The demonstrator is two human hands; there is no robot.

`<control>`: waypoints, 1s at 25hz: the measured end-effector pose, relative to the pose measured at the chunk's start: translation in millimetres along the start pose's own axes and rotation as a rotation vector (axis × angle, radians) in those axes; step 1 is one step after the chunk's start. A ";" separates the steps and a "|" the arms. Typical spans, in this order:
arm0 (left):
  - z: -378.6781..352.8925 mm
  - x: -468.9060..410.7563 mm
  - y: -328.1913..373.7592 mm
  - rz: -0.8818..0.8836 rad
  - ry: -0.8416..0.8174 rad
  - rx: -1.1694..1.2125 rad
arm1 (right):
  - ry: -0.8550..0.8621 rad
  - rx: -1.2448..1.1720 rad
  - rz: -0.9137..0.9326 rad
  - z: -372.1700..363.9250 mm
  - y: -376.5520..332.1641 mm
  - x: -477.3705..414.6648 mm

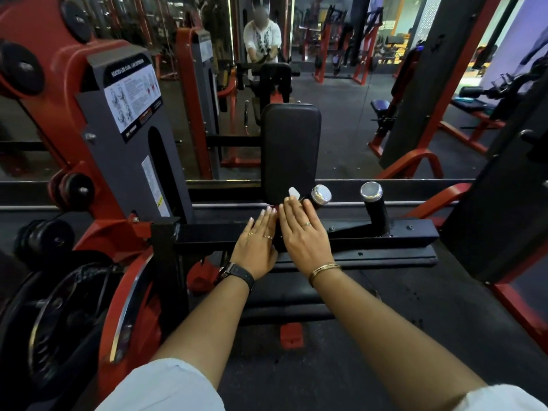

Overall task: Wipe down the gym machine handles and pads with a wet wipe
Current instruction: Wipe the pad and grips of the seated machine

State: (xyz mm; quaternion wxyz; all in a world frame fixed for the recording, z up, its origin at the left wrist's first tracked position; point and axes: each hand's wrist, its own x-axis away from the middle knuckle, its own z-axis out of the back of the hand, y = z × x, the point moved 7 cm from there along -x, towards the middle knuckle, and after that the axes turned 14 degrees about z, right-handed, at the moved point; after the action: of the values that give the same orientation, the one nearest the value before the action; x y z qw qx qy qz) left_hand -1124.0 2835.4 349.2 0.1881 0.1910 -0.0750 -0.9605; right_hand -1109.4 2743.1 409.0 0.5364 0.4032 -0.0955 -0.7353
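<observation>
Head view, main worry: the wipe (pixel 293 192) looks barely caught at the tips of the right hand (pixel 302 232); only a small white corner shows, so my guess is it slips off and drops behind the bar (pixel 207 235) as soon as it gets dragged
Second worry: with so little wipe spread out, bare fingers could end up rubbing the pad (pixel 290 149) instead; grime just gets moved around
Left hand (pixel 256 241): palm down, fingers straight and together, lying flat on the black bar; holds nothing
Right hand: also flat, fingers straight and close together, reaching past the bar; can't tell whether the wipe sits under the fingertips or is tucked between them
Wipe: pokes out beyond the right fingertips, right at the pad's bottom edge
Pad: black, upright, straight ahead of both hands
Near handle (pixel 320 197): shiny cap, just beside the right fingers; easy to knock a knuckle on
Far handle (pixel 374 203): further right, well apart from both hands; looks not yet reached
Weight plates (pixel 59 315): off to the left, nothing touching them
</observation>
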 end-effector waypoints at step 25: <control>-14.2 6.8 -25.6 0.086 0.061 -0.152 | 0.179 -0.142 0.425 -4.4 -5.5 17.5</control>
State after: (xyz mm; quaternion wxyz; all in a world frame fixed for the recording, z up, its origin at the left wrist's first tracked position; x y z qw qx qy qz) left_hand -1132.8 2855.2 328.4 0.2455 0.2019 -0.0045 -0.9481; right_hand -1112.0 2731.5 394.4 0.7126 0.3987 -0.0784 -0.5720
